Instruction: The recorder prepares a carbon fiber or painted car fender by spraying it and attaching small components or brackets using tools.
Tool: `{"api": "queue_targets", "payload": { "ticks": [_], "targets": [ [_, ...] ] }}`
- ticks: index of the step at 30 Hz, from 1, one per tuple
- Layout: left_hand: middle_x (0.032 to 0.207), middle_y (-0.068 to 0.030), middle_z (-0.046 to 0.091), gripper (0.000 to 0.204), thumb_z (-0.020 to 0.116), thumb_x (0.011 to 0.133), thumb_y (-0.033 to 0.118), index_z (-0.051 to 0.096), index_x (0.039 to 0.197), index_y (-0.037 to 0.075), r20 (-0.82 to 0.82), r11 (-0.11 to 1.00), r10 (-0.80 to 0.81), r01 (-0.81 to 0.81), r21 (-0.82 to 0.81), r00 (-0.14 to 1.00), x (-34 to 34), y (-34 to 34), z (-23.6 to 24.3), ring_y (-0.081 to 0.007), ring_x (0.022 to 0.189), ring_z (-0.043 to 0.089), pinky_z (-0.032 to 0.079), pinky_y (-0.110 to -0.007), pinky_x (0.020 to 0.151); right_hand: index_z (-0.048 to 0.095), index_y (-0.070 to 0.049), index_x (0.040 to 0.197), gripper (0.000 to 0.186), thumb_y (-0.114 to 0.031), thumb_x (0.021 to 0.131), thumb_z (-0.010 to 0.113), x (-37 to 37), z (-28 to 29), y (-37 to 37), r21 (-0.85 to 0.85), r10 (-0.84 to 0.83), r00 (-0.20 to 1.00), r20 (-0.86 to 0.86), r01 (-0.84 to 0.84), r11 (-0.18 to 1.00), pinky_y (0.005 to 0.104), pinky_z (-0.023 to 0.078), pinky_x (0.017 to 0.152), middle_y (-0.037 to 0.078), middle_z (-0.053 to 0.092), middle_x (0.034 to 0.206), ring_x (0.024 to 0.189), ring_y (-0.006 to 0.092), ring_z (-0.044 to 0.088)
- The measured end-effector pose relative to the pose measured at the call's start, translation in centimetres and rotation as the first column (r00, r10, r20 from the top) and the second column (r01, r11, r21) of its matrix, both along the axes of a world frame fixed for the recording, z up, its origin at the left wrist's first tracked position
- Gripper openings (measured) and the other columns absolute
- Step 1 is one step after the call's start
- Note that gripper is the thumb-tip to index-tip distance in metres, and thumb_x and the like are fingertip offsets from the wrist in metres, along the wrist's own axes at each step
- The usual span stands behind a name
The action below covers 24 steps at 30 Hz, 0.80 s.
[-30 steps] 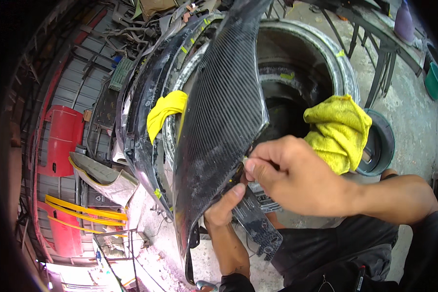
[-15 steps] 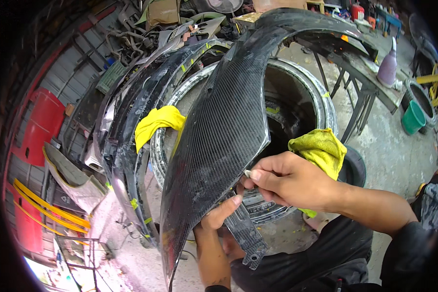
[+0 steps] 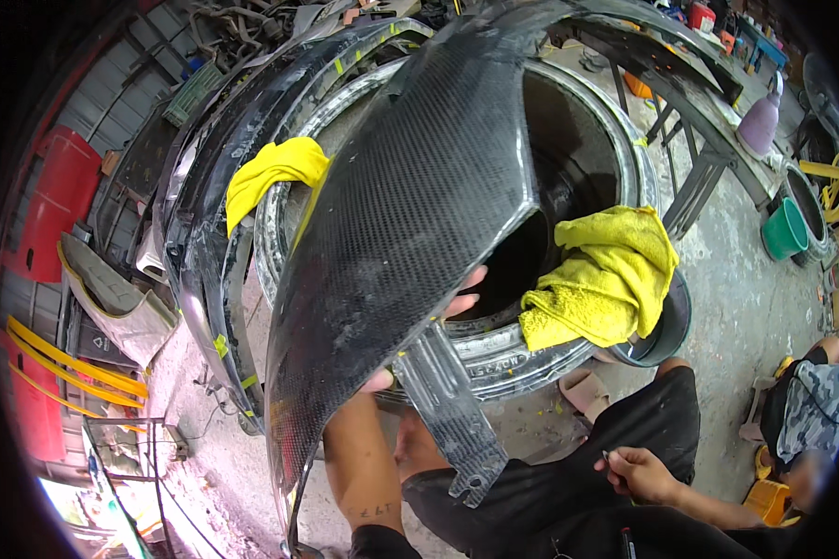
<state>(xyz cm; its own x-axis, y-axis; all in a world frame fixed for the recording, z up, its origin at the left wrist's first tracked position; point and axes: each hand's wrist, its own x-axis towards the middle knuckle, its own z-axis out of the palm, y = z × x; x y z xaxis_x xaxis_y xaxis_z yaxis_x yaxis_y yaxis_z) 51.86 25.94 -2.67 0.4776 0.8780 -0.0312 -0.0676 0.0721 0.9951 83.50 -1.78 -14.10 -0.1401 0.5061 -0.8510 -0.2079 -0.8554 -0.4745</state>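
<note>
A long, curved car fender [image 3: 410, 196] with a dark carbon-fibre weave lies tilted across my view, over a large tyre [image 3: 645, 182]. My left hand [image 3: 463, 296] grips it from underneath near the lower edge. Its fingertips show past the right edge and its thumb lower down; the palm is hidden behind the panel. A scuffed flat bracket [image 3: 449, 410] with a hole at its end sticks out below that hand. Above my dark-clothed lap, my right hand [image 3: 641, 473] is closed in a pinch on something tiny and pale, too small to name.
Yellow cloths drape the tyre, one at the right [image 3: 615, 275] and one at the left [image 3: 275, 177]. Stacked black body panels [image 3: 224, 149] curve along the left. A black tub [image 3: 667, 326], metal trestle [image 3: 704, 182], purple spray bottle [image 3: 761, 123] and green bucket [image 3: 785, 226] are to the right.
My right hand has left the fender's lower edge and dropped down and right to above my lap. The fender now sits slightly lower and further left in view, still in my left hand.
</note>
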Motion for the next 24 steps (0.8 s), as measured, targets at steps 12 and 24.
{"api": "queue_targets", "payload": {
  "ticks": [12,24],
  "targets": [
    [0.113,-0.0287,0.062,0.050,0.066,0.091,0.022,0.052,0.122,-0.015,0.216,0.833,0.294,-0.361,0.419,0.931,3.3,-4.4,-1.2,-0.0376,0.103,0.064,0.054,-0.048,0.091,0.062,0.001,0.108,0.029,-0.018,0.104,0.040,-1.9,7.9,7.7,0.586,0.074,0.948,0.309,-0.251,0.770,0.0234,0.039,0.053,-0.002,0.049,0.066,0.056,0.0064,0.044],
    [0.104,-0.0089,0.069,0.019,0.068,0.087,0.000,0.067,0.106,-0.001,0.359,0.718,0.300,-0.457,0.525,0.884,4.0,-4.5,-2.8,-0.0192,0.095,0.064,0.049,-0.029,0.086,0.060,0.000,0.085,0.027,-0.019,0.101,0.049,-11.2,13.1,20.9,0.835,-0.003,0.908,0.420,-0.385,0.394,0.0292,0.037,0.051,0.003,0.044,0.058,0.055,0.0089,0.041]
  ]
}}
